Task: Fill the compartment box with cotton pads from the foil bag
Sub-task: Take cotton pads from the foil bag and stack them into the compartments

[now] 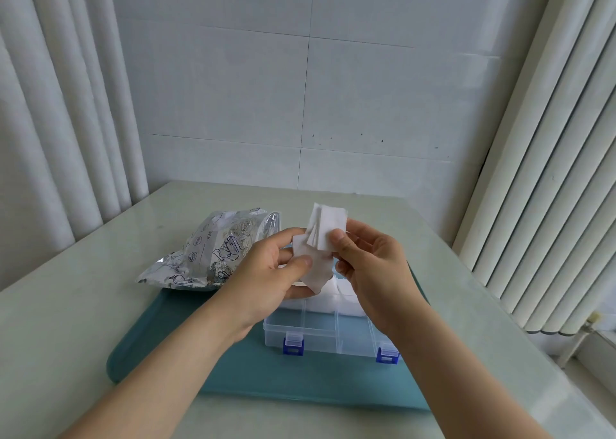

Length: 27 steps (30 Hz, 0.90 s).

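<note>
filling in progress: cotton pads (pixel 325 230) held above the compartment box (pixel 320 335)
the left hand (pixel 266 272) grip pinches the lower pads between thumb and curled fingers; the right hand (pixel 370 268) grip pinches the upper pads the same way, directly over the clear box, which sits on a teal mat (pixel 233 372) on the table (pixel 83 322); far compartments already hold white pads, while the near row behind the blue latches (pixel 293 345) looks empty, so roughly half appears left; the foil bag (pixel 206 255) lies left of the box, partly on the mat; the hands hide the middle of the far row, and the pad count and bag contents cannot be made out
</note>
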Motion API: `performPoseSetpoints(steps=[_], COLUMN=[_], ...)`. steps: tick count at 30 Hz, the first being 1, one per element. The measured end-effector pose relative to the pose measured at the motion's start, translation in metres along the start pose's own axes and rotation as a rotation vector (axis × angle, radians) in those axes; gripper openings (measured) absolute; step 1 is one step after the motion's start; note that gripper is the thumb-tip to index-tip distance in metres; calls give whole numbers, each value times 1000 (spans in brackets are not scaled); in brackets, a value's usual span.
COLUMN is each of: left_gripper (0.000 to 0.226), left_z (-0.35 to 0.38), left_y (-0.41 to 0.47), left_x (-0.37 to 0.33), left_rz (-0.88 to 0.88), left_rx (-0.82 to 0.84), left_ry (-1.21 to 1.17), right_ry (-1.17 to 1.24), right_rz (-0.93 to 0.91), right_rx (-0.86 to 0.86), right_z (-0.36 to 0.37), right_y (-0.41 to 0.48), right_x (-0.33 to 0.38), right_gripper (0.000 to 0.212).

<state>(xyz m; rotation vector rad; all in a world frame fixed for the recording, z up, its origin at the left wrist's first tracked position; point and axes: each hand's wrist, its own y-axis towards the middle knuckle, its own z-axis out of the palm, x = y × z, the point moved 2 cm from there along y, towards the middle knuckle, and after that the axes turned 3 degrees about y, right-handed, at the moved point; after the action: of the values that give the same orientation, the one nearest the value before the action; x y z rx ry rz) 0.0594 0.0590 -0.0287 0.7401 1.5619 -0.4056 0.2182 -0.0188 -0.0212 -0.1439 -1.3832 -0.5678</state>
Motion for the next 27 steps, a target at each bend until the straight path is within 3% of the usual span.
performPoseSetpoints(steps=[8,14,19,22,27], left_gripper=[38,44,36,41,26], left_z=[-1,-4,-5,-2,-1], left_y=[0,2,-1,-1,0], left_x=[-1,6,-2,-4,-7], left_rz=[43,73,159,110,72], left_rx=[-66,-153,-215,-223,-133], left_ry=[66,111,162,63,-108], right_ry=[68,146,95,-47,-117], right_rz=[50,-11,-4,-16,-77], right_rx=[41,-23,-15,0,26], right_z=[-3,-6,-10,-8,-1], right_y=[1,5,5,3,-5], right_x=[3,7,8,7,13], right_gripper=[14,23,12,13,17])
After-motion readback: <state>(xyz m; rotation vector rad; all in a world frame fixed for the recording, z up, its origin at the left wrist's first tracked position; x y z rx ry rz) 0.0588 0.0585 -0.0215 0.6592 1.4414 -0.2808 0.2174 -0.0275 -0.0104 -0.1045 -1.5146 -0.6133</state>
